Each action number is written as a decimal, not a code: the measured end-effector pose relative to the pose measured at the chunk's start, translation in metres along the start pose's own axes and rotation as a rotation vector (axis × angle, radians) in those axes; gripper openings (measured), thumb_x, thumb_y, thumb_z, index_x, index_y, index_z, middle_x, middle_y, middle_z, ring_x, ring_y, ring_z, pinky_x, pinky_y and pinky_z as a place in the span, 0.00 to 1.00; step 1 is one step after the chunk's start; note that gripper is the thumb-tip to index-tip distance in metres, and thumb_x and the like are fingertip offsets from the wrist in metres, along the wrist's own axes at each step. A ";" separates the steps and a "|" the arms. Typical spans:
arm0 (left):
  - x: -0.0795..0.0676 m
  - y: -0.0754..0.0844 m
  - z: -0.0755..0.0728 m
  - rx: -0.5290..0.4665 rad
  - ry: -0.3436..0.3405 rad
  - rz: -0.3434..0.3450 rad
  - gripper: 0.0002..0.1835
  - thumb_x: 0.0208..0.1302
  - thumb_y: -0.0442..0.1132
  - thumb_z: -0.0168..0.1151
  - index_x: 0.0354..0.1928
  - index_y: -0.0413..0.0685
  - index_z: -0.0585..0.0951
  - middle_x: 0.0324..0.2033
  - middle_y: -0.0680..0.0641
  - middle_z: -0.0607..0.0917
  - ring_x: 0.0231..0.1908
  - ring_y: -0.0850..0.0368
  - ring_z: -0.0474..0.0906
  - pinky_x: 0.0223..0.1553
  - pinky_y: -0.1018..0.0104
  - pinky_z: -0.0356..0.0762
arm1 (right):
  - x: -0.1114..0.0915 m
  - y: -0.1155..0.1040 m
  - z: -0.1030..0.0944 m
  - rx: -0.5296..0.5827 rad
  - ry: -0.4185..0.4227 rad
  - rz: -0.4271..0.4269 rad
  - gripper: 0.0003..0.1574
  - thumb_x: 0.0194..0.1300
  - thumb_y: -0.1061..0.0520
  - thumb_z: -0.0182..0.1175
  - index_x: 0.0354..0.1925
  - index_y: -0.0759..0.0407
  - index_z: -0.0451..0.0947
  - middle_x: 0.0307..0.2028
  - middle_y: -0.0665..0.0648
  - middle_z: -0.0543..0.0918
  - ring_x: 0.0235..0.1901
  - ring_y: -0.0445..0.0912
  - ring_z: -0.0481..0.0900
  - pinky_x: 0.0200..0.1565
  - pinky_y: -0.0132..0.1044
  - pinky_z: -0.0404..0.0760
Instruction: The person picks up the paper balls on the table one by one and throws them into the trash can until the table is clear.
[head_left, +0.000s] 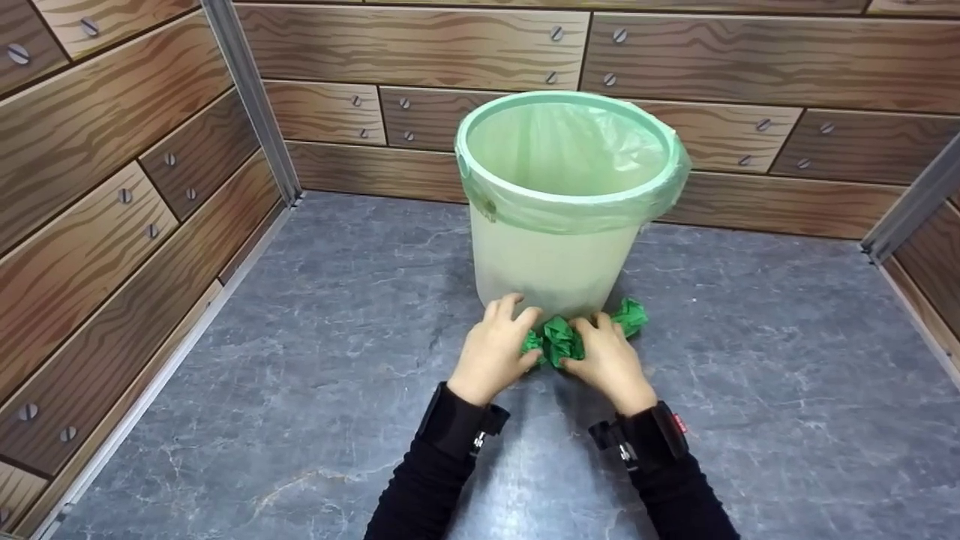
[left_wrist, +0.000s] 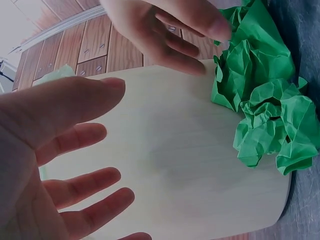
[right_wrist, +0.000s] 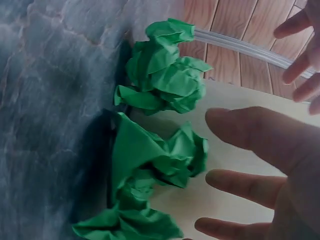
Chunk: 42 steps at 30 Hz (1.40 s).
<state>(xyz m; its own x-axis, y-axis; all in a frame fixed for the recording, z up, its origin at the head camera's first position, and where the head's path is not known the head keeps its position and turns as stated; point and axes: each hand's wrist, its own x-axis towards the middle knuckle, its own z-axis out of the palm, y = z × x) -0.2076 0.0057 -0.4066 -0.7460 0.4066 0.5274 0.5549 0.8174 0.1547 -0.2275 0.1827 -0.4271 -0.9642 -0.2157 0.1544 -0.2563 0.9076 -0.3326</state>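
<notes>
Crumpled green paper (head_left: 561, 341) lies in several bunched pieces on the floor, against the near foot of a pale green waste bin (head_left: 551, 262). My left hand (head_left: 496, 346) hovers over the left end of the row, fingers spread and slightly bent. Over the middle and right pieces is my right hand (head_left: 611, 360), partly covering them. In the right wrist view a gap shows between the right hand's fingers (right_wrist: 245, 187) and the paper balls (right_wrist: 165, 75). The left wrist view has the left hand's fingers (left_wrist: 90, 187) apart, with nothing in them, before the bin's wall.
A light green plastic liner (head_left: 570, 217) is folded over the bin's rim, and the bin's mouth faces up. Wood-patterned panels (head_left: 712, 60) enclose the back and sides. The floor (head_left: 315, 337) is grey and marbled. Both forearms wear black sleeves (head_left: 431, 480) and wrist straps.
</notes>
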 end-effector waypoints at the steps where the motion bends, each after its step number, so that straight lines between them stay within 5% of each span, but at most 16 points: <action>1: 0.000 0.000 0.001 0.001 -0.001 0.000 0.24 0.47 0.44 0.67 0.48 0.48 0.74 0.50 0.40 0.70 0.47 0.48 0.69 0.29 0.65 0.75 | 0.001 0.001 0.001 -0.003 -0.008 0.001 0.35 0.47 0.52 0.67 0.51 0.66 0.70 0.53 0.73 0.64 0.49 0.66 0.63 0.42 0.56 0.69; 22: -0.001 0.001 0.002 -0.014 -0.009 -0.012 0.24 0.48 0.45 0.67 0.48 0.48 0.74 0.51 0.41 0.70 0.48 0.49 0.69 0.28 0.67 0.74 | 0.020 0.015 0.022 -0.022 -0.221 0.122 0.40 0.49 0.52 0.65 0.57 0.68 0.64 0.54 0.75 0.61 0.49 0.72 0.61 0.41 0.59 0.68; 42: -0.001 -0.001 -0.001 -0.009 -0.012 -0.011 0.23 0.49 0.44 0.66 0.48 0.48 0.74 0.51 0.40 0.70 0.49 0.48 0.68 0.30 0.66 0.74 | 0.017 0.012 0.009 0.067 -0.141 0.060 0.38 0.51 0.52 0.64 0.56 0.70 0.65 0.53 0.75 0.62 0.48 0.68 0.65 0.44 0.55 0.68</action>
<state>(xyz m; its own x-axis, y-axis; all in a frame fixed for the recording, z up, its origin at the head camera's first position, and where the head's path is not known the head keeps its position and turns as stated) -0.2071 0.0037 -0.4071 -0.7562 0.4029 0.5155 0.5501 0.8182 0.1674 -0.2471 0.1867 -0.4365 -0.9767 -0.2148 0.0016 -0.1975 0.8951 -0.3997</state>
